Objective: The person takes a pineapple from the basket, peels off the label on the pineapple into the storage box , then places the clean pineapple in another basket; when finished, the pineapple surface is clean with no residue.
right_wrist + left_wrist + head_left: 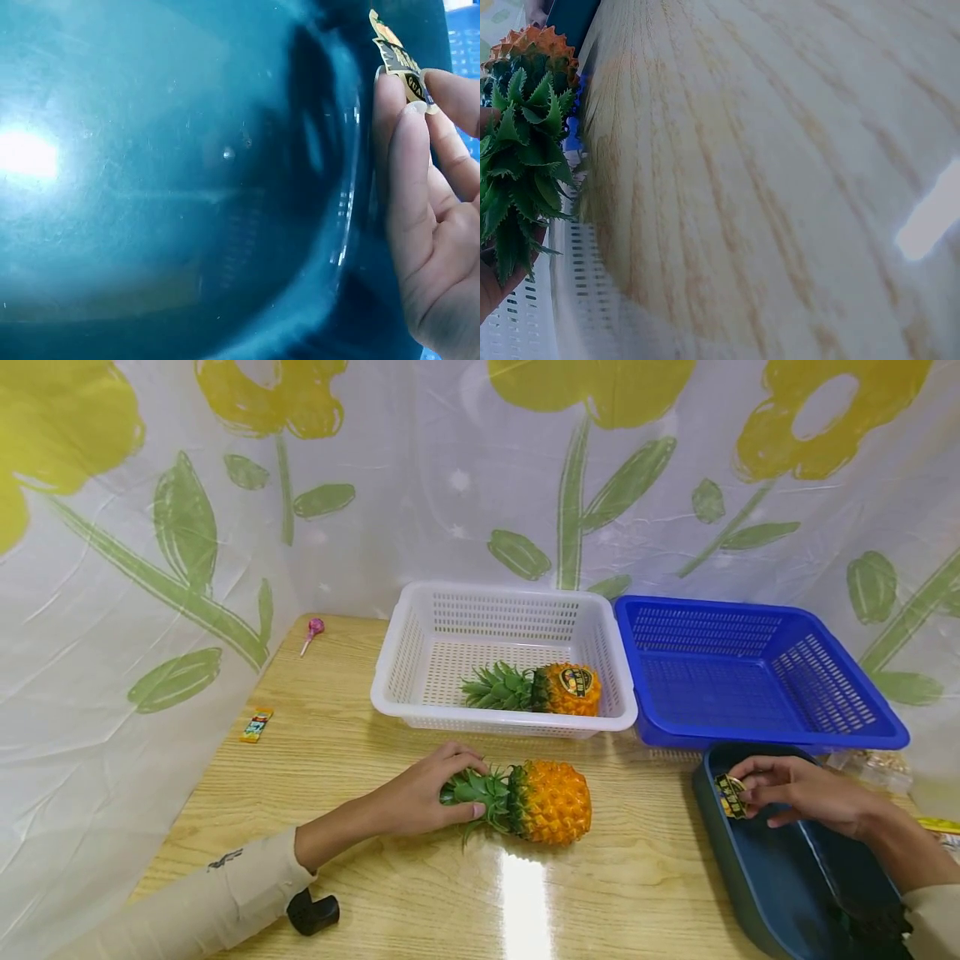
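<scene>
An orange pineapple (557, 802) with a green leafy crown lies on its side on the table. My left hand (427, 793) grips it by the crown, thumb on the near side and fingers over the far side. In the left wrist view the crown leaves (525, 165) rest between the fingers. My right hand (810, 793) is over the dark teal tub (738, 885), pinching a black and gold label sticker (731, 796) between thumb and fingertips. The sticker (401, 64) shows printed lettering in the right wrist view. A second pineapple (566, 687), bearing a similar sticker, lies in the white basket (502, 720).
A blue basket (765, 739) stands right of the white one, behind the tub. On the table's left lie a pink lollipop (315, 627) and a small colourful wrapped packet (257, 725). A flower-printed curtain (420, 485) hangs behind. A clear container (873, 768) sits at the right.
</scene>
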The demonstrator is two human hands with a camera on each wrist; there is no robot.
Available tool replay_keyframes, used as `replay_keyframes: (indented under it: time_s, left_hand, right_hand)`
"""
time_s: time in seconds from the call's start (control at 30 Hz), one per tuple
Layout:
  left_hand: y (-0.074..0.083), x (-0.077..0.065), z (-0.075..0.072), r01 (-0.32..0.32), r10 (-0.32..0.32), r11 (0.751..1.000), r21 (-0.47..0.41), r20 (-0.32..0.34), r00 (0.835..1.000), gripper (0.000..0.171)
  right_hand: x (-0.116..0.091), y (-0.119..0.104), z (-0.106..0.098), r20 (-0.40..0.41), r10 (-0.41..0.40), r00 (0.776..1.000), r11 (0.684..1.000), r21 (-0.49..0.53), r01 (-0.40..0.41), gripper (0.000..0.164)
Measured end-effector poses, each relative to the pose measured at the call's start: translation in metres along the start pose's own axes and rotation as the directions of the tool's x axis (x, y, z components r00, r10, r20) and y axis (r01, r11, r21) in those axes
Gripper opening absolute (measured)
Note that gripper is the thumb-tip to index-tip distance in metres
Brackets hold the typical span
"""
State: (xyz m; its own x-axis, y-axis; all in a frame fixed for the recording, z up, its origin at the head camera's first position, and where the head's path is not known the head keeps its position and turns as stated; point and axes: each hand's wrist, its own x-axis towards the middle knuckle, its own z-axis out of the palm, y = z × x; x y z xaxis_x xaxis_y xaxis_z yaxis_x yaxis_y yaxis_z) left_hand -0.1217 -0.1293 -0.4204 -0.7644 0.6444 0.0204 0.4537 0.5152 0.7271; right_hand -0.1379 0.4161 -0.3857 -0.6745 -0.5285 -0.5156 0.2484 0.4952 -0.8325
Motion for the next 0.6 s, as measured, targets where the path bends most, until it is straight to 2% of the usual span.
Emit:
replay_keyframes:
  time_s: [0.3, 0.6]
  left_hand:
    - [0.002, 0.0, 0.0, 0.0, 0.0, 1.0, 0.006, 0.0, 1.0, 0.043]
    - [0.003, 0.0, -0.001, 0.012, -0.012, 1.0, 0.002, 0.006, 1.0, 0.043]
  right_hand:
    - [0.01, 0.002, 0.001, -0.083, 0.061, 0.995, 0.997, -0.048, -0.065, 0.039]
    - [0.015, 0.011, 0.004, -0.159, 0.07, 0.985, 0.991, -0.101, -0.087, 0.049]
